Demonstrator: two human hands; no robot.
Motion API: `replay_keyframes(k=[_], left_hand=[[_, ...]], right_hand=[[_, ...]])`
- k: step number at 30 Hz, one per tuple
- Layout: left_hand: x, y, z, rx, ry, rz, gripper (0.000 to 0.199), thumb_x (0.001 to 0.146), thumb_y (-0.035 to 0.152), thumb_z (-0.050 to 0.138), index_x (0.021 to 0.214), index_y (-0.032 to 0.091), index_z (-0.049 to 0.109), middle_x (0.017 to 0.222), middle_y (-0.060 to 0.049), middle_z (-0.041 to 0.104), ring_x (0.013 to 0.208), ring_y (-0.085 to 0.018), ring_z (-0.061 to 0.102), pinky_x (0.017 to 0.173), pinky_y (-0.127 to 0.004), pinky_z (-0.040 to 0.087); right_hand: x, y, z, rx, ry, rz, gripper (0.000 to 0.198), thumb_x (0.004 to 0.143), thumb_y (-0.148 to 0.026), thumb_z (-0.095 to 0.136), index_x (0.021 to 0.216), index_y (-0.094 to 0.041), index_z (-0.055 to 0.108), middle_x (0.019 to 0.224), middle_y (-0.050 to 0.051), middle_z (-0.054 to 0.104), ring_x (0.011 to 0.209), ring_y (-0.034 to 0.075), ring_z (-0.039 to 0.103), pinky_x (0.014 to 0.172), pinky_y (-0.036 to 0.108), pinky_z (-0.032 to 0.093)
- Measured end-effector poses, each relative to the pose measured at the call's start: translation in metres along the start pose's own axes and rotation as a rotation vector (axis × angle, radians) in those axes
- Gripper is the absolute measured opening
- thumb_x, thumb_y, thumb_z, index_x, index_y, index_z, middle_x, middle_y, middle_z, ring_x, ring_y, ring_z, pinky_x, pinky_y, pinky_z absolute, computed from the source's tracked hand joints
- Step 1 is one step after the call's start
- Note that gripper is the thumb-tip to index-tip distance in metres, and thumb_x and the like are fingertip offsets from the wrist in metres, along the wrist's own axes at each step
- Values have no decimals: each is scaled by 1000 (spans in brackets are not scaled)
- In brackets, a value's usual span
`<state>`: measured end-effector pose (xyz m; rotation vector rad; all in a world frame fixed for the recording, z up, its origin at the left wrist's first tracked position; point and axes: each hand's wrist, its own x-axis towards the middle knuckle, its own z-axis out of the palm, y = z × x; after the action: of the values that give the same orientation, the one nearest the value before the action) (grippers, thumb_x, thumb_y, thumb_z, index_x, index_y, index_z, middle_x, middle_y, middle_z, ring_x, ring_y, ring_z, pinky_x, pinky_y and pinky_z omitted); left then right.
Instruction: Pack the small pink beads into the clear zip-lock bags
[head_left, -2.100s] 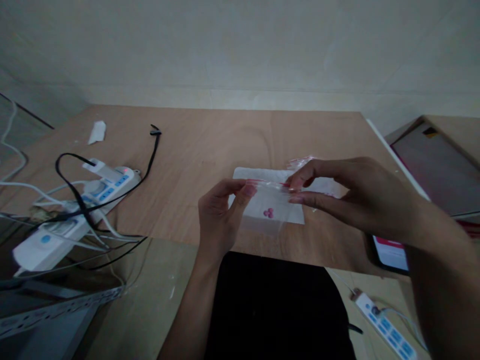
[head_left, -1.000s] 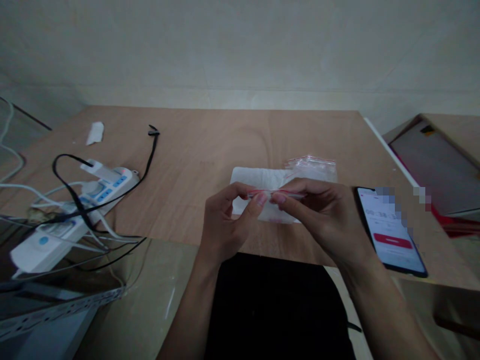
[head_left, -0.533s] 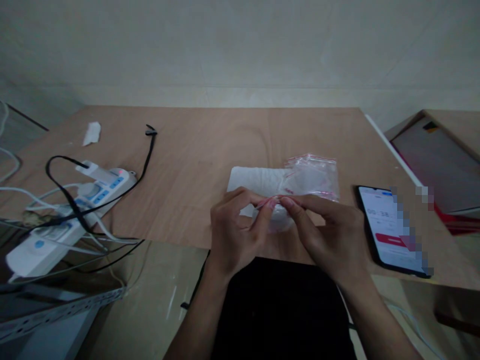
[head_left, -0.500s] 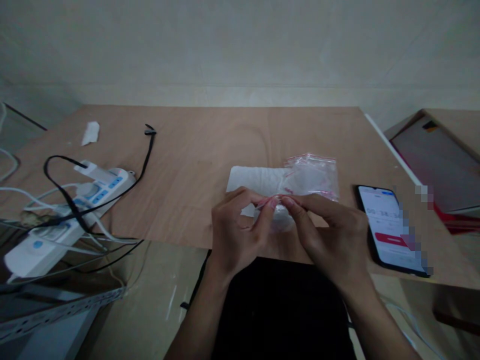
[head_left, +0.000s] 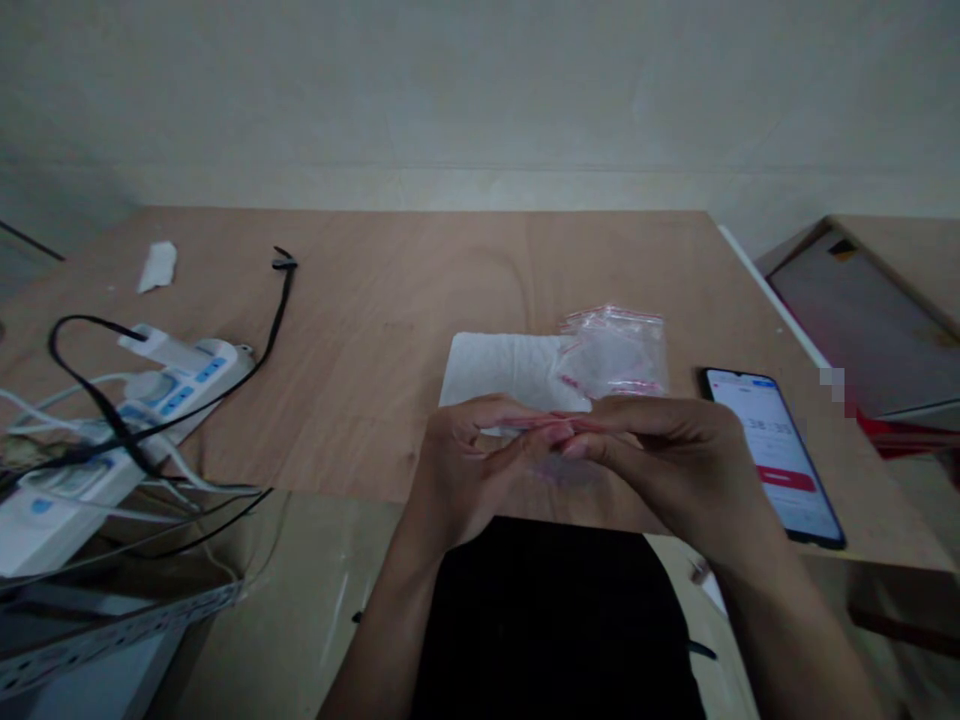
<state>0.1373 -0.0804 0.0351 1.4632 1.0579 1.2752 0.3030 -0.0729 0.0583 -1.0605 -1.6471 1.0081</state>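
My left hand (head_left: pixel 472 470) and my right hand (head_left: pixel 664 460) meet at the front of the table, thumbs and fingertips pinched close together. Between them they hold a small clear zip bag (head_left: pixel 566 470) by its reddish top edge; its lower part hangs below my fingers, blurred and dim. Whether anything is inside the bag I cannot tell. Just beyond my hands lies a white tissue (head_left: pixel 499 368), flat on the wood. Several more clear zip bags (head_left: pixel 622 350) with red seal lines overlap the tissue's right side.
A phone (head_left: pixel 776 450) with a lit screen lies right of my right hand. On the left, a white power strip (head_left: pixel 176 390) carries plugs and tangled cables, including a black cable (head_left: pixel 274 320). A white scrap (head_left: pixel 157 266) lies at the back left of the wooden table (head_left: pixel 360 300).
My fingers have closed in flatter along the bag's top edge, and the bag shows less below them. The whole view has shifted slightly to the right.
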Motion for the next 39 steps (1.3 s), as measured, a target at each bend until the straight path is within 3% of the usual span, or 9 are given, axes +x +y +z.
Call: replay_keyframes(k=[3, 10, 13, 16, 19, 22, 26, 28, 39], left_hand=[[2, 2, -4, 7, -45, -70, 29, 92, 39, 57, 83, 22, 79, 84, -4, 78, 79, -18, 72, 74, -29, 57], [4, -4, -18, 100, 342, -128, 36, 92, 41, 56, 72, 21, 77, 76, -1, 78, 70, -14, 70, 74, -27, 55], [3, -7, -23, 107, 353, -135, 31, 91, 40, 58, 75, 23, 78, 74, 1, 77, 67, -13, 69, 71, -26, 54], [2, -7, -24, 151, 332, -165, 31, 91, 42, 58, 74, 24, 77, 74, 2, 77, 67, -12, 69, 71, -25, 54], [2, -8, -24, 184, 306, -187, 32, 90, 43, 58, 73, 24, 77, 75, 2, 77, 70, -13, 69, 73, -25, 54], [3, -10, -25, 206, 304, -201, 33, 89, 45, 58, 73, 23, 77, 75, 1, 77, 71, -13, 69, 75, -26, 55], [3, -12, -26, 230, 295, -212, 33, 89, 47, 58, 75, 24, 77, 75, 1, 77, 71, -14, 70, 75, -27, 55], [2, -12, -27, 232, 285, -212, 33, 88, 47, 58, 75, 24, 77, 75, 1, 77, 72, -14, 70, 75, -27, 55], [2, -11, -28, 198, 313, -227, 34, 86, 50, 59, 72, 23, 76, 74, -1, 77, 70, -17, 69, 72, -31, 55]], right_hand=[[13, -3, -17, -59, -10, 24, 5, 74, -25, 79, 74, -30, 80, 74, -1, 78, 66, 16, 73, 61, 26, 58], [62, 51, -82, -574, 180, 258, 18, 73, -36, 76, 71, -18, 75, 64, 6, 71, 56, 19, 63, 51, 30, 47], [78, 84, -95, -853, 201, 236, 39, 64, -29, 82, 98, -10, 74, 96, 17, 73, 81, 29, 69, 70, 41, 55], [86, 105, -96, -928, 77, 150, 75, 58, -24, 85, 127, -8, 60, 129, 23, 60, 112, 36, 62, 92, 48, 52], [92, 113, -95, -915, -38, 145, 87, 58, -24, 84, 138, -14, 51, 125, 17, 65, 110, 31, 64, 91, 43, 53], [97, 111, -96, -931, -111, 163, 72, 60, -24, 81, 128, -14, 59, 111, 13, 71, 97, 28, 67, 83, 37, 53], [103, 104, -98, -962, -165, 215, 25, 59, -26, 79, 79, -15, 70, 78, 6, 70, 73, 22, 64, 66, 30, 47], [102, 100, -98, -965, -158, 237, 19, 60, -28, 78, 66, -16, 65, 68, 2, 65, 67, 19, 60, 61, 27, 43], [82, 62, -121, -887, 52, 256, 18, 72, -32, 70, 80, -16, 65, 70, 5, 66, 62, 18, 57, 55, 29, 40]])
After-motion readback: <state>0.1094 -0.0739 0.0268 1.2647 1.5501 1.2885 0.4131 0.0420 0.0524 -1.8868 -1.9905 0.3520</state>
